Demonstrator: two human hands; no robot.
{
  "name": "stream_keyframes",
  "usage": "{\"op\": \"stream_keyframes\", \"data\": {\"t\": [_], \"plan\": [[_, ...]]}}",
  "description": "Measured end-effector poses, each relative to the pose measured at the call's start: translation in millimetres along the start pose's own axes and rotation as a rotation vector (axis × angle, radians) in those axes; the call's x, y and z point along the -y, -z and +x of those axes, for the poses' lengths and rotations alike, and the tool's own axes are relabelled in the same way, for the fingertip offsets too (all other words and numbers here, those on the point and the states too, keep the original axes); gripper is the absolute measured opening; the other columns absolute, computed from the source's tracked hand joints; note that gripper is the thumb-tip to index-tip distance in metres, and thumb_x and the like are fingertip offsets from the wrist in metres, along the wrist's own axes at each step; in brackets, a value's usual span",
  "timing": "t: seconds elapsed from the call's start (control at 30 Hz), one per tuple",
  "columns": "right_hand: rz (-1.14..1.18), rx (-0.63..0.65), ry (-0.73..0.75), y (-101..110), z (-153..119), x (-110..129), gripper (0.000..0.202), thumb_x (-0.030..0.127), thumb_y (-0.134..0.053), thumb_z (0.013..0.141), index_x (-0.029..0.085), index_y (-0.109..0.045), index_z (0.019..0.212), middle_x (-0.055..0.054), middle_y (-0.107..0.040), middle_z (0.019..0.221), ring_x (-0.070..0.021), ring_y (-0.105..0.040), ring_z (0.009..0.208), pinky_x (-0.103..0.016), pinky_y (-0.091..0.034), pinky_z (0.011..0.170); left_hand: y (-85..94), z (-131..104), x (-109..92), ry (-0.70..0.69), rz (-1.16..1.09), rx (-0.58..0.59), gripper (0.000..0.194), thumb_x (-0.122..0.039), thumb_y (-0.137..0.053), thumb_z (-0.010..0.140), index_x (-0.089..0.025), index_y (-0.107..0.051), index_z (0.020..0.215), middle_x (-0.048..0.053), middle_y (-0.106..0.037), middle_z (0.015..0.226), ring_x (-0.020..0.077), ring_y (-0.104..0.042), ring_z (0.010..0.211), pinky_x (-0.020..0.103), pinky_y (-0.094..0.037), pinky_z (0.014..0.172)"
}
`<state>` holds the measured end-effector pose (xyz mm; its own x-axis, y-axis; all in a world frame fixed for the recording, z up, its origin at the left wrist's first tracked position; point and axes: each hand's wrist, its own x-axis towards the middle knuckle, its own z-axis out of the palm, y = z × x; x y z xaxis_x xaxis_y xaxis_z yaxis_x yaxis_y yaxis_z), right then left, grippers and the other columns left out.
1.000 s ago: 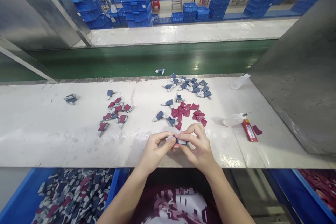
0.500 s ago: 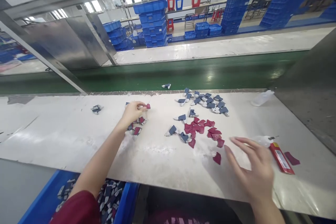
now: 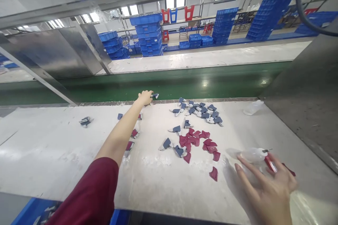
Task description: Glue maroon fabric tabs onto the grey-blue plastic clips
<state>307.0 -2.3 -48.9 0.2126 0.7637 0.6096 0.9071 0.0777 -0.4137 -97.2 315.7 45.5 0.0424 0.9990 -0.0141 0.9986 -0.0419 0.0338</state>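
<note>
My left hand (image 3: 145, 97) reaches to the near edge of the green belt. Its fingertips close at the left end of a small dark-blue and white piece (image 3: 155, 96). My right hand (image 3: 274, 186), slightly blurred, is open with fingers spread by a clear squeeze bottle (image 3: 253, 155) lying on its side. Partly behind those fingers is a red box (image 3: 270, 163); whether they touch it or the bottle I cannot tell. Between the hands lie flat maroon pieces (image 3: 192, 140) in a loose heap. Blue-and-white pieces (image 3: 204, 110) cluster behind them.
Pieces with maroon tops (image 3: 135, 133) lie beside my left forearm. Another blue-and-white pair (image 3: 85, 121) is farther left. A second clear bottle (image 3: 253, 107) stands by the metal panel (image 3: 303, 102) at right. A blue crate (image 3: 29, 212) sits below the table edge.
My left hand has left a maroon piece on the table and moved forward to the belt piece. My right hand has shifted right, towards the bottle and red box. The view has tilted up.
</note>
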Motion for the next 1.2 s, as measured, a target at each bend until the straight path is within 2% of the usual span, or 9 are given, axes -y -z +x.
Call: {"op": "stream_keyframes", "data": {"t": [0.17, 0.3, 0.5, 0.6, 0.7, 0.8, 0.93, 1.03, 1.2], "plan": [[-0.058, 0.117, 0.024, -7, -4, -10, 0.056, 0.064, -0.046, 0.092, 0.023, -0.074, 0.117, -0.018, -0.046, 0.125, -0.0437, -0.043, 0.125, -0.065, -0.042, 0.098, -12.3, 8, -11, 0.031, -0.062, -0.045, 0.036, -0.035, -0.062, 0.096, -0.017, -0.059, 0.127, 0.011, -0.061, 0.129, 0.0236, -0.064, 0.108, 0.045, -0.057, 0.091], [-0.038, 0.11, -0.005, -11, -7, -15, 0.063, 0.068, -0.044, 0.091, 0.02, -0.07, 0.123, -0.017, -0.049, 0.119, -0.0391, -0.047, 0.118, -0.063, -0.04, 0.099, -7.9, -25, -18, -0.035, -0.134, -0.128, 0.03, -0.028, -0.051, 0.1, -0.014, -0.061, 0.125, 0.013, -0.069, 0.118, 0.0282, -0.063, 0.113, 0.048, -0.047, 0.101], [0.028, 0.001, 0.078, -11, -3, -10, 0.049, 0.058, -0.055, 0.09, 0.021, -0.073, 0.117, -0.014, -0.052, 0.112, -0.0338, -0.051, 0.11, -0.06, -0.041, 0.098, -5.9, -148, -43, -0.186, -0.232, -0.231, 0.039, -0.032, -0.038, 0.103, -0.018, -0.057, 0.134, 0.008, -0.076, 0.098, 0.023, -0.067, 0.095, 0.036, -0.043, 0.098], [0.037, -0.044, 0.115, -7, 1, -5, 0.04, 0.05, -0.06, 0.091, 0.021, -0.072, 0.116, -0.013, -0.052, 0.109, -0.0324, -0.052, 0.11, -0.058, -0.042, 0.098, -9.4, -218, -57, -0.31, -0.412, -0.396, 0.031, -0.033, -0.043, 0.102, -0.019, -0.066, 0.118, 0.006, -0.076, 0.085, 0.0227, -0.066, 0.084, 0.037, -0.043, 0.092], [0.033, -0.067, 0.141, -1, 3, -1, 0.033, 0.041, -0.067, 0.088, 0.021, -0.072, 0.114, -0.011, -0.053, 0.104, -0.0286, -0.055, 0.104, -0.052, -0.046, 0.095, -16.4, -274, -76, -0.269, -0.577, -0.438, 0.023, -0.032, -0.051, 0.1, -0.022, -0.068, 0.113, 0.005, -0.077, 0.092, 0.022, -0.067, 0.086, 0.036, -0.044, 0.089], [0.042, -0.101, 0.16, 3, -1, 2, 0.035, 0.033, -0.075, 0.082, 0.021, -0.07, 0.114, -0.009, -0.057, 0.098, -0.0256, -0.06, 0.096, -0.047, -0.05, 0.09, -29.9, -310, -99, -0.13, -0.766, -0.331, 0.022, -0.031, -0.051, 0.099, -0.024, -0.068, 0.111, 0.003, -0.077, 0.087, 0.022, -0.068, 0.09, 0.035, -0.044, 0.088], [0.174, -0.267, 0.127, 4, -19, 16, 0.052, 0.028, -0.085, 0.073, 0.022, -0.063, 0.12, -0.006, -0.065, 0.092, -0.0247, -0.067, 0.087, -0.04, -0.057, 0.078, -54.2, -329, -127, 0.006, -0.918, -0.124, 0.026, -0.033, -0.044, 0.102, -0.024, -0.068, 0.106, -0.002, -0.07, 0.066, 0.0186, -0.067, 0.07, 0.038, -0.041, 0.092], [0.29, -0.34, 0.055, 3, -34, 41, 0.045, 0.034, -0.082, 0.077, 0.021, -0.065, 0.116, -0.007, -0.07, 0.091, -0.0222, -0.069, 0.075, -0.035, -0.058, 0.066, -67.5, -329, -136, -0.016, -0.879, -0.037, 0.026, -0.032, -0.046, 0.1, -0.025, -0.07, 0.102, -0.004, -0.067, 0.063, 0.0169, -0.066, 0.065, 0.041, -0.036, 0.097], [0.563, -0.099, -0.011, 2, -38, 86, 0.032, 0.04, -0.07, 0.085, 0.017, -0.07, 0.108, -0.008, -0.074, 0.083, -0.0203, -0.068, 0.063, -0.032, -0.055, 0.052, -74.8, -327, -134, -0.078, -0.819, 0.012, 0.018, -0.033, -0.07, 0.086, -0.027, -0.069, 0.104, -0.002, -0.077, 0.086, 0.0182, -0.066, 0.07, 0.04, -0.039, 0.092]]}}
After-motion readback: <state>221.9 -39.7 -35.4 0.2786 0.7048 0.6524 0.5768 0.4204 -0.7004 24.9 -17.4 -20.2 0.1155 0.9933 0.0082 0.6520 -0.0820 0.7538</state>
